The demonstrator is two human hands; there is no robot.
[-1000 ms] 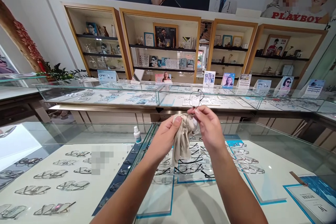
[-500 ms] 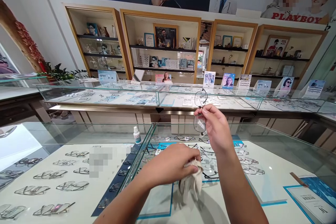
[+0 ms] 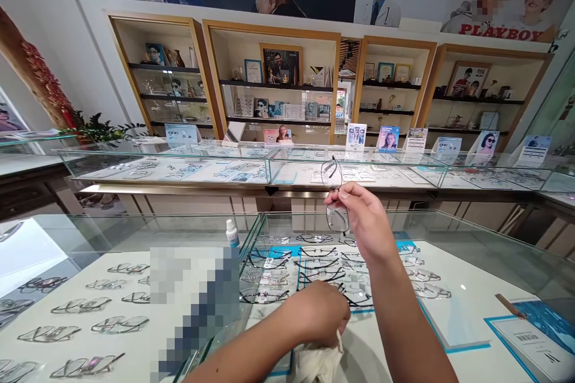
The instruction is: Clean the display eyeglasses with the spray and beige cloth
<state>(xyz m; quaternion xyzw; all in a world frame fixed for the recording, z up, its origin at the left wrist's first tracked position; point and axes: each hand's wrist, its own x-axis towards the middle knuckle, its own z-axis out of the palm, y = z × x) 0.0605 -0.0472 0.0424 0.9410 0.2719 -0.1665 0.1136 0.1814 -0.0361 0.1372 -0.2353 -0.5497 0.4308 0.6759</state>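
Note:
My right hand [image 3: 363, 215] is raised, pinching a thin-framed pair of glasses [image 3: 336, 217] at its middle; the pair hangs on end, one lens above the fingers and one below. Lower and to the left, my left hand [image 3: 321, 311] is closed on a pale cloth [image 3: 317, 364] that hangs beneath it over the glass counter. Its fingertips are mostly hidden behind the back of the hand. Rows of glasses [image 3: 317, 253] lie in the display case behind and beside my left hand.
A small white bottle [image 3: 232, 233] stands on the glass at centre-left. More glasses [image 3: 119, 324] fill the case at left. A brown strip [image 3: 511, 305] and a blue-edged card [image 3: 530, 344] are at right. Beyond runs another glass counter [image 3: 269, 170] with upright cards.
My left hand has moved down with the cloth and turned so its back faces up. The glasses in my right hand have shifted slightly left and turned a little.

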